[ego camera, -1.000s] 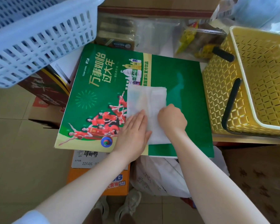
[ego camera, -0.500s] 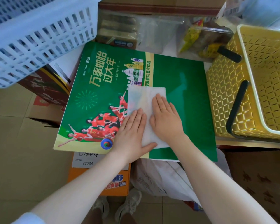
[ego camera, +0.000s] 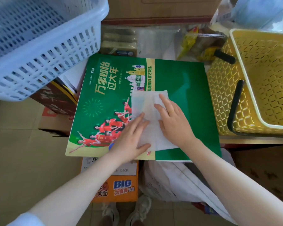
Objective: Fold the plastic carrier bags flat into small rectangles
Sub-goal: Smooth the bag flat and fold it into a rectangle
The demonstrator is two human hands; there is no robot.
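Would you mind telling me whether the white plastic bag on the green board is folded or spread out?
Folded: the white plastic bag lies as a flat, narrow rectangle, pressed by the left hand and right hand.

Both hands (ego camera: 153, 126) press flat the white bag (ego camera: 147, 105).

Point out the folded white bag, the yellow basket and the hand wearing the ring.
Folded white bag (ego camera: 148, 103): head view, bare upper part.
Yellow basket (ego camera: 219, 88): head view, left lattice wall.
Right hand (ego camera: 173, 118): head view, back of the hand.
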